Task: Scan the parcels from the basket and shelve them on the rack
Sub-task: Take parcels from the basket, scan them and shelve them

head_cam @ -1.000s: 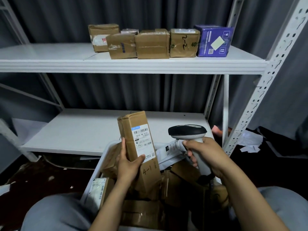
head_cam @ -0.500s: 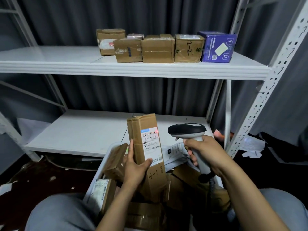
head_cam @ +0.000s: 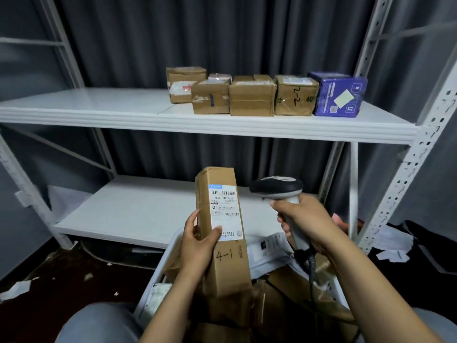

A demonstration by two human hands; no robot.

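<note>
My left hand point(head_cam: 197, 246) grips a tall brown parcel point(head_cam: 222, 219) upright above the basket, its white barcode label facing me and "4-1" written below. My right hand point(head_cam: 304, 219) holds the handle of a barcode scanner point(head_cam: 277, 189), whose dark head points left at the parcel's label from close by. The white basket point(head_cam: 158, 276) sits between my knees, filled with several cardboard parcels and a white mailer bag point(head_cam: 269, 251). The white rack's upper shelf point(head_cam: 99, 107) carries several brown boxes point(head_cam: 252, 97) and a blue box point(head_cam: 338, 95) in a row.
The lower shelf point(head_cam: 136, 209) lies just behind the basket. Perforated white rack posts point(head_cam: 415, 154) rise at the right, a slanted brace at the left. Dark curtains hang behind. Paper scraps point(head_cam: 17, 288) litter the dark floor on both sides.
The red scan light seen on the label half a second ago is gone. The parcel has risen slightly and turned more upright; the view has tilted so the rack sits lower in frame.
</note>
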